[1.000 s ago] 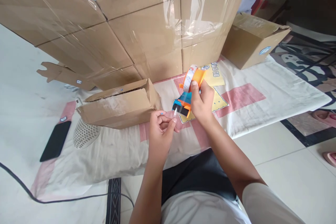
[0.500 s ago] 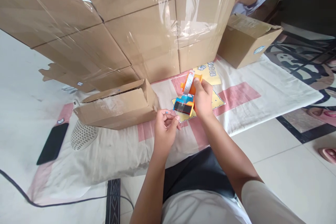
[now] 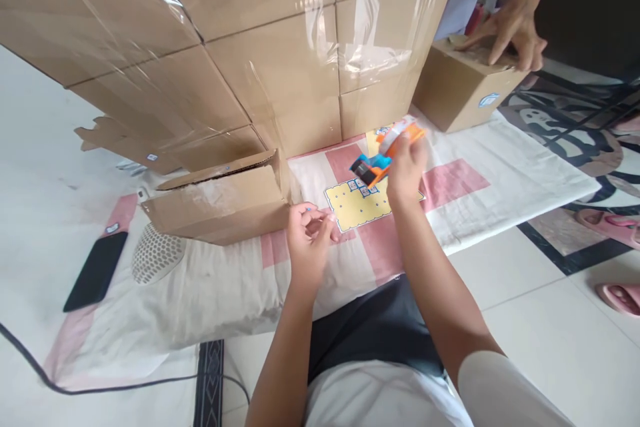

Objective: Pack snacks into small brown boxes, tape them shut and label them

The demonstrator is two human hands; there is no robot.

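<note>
My right hand (image 3: 406, 170) grips an orange and blue tape dispenser (image 3: 384, 152) with a roll of clear tape, held above the patterned cloth (image 3: 210, 280). My left hand (image 3: 309, 240) is lower and nearer, its fingers pinched on what looks like the loose end of clear tape. It sits just right of a small brown cardboard box (image 3: 220, 203) lying on the cloth. A yellow sheet of stickers (image 3: 356, 205) lies between my hands.
A tall stack of cardboard boxes (image 3: 240, 33) wrapped in clear film fills the back. Another person's hand (image 3: 510, 30) rests on a box (image 3: 465, 83) at the right. A black phone (image 3: 95, 270), a white perforated object (image 3: 156, 253), a black cable (image 3: 100, 383) and pink slippers (image 3: 613, 260) lie around.
My right hand moved the tape dispenser up and to the right, away from my left hand. Another person's hand came into view onto the box at the right.
</note>
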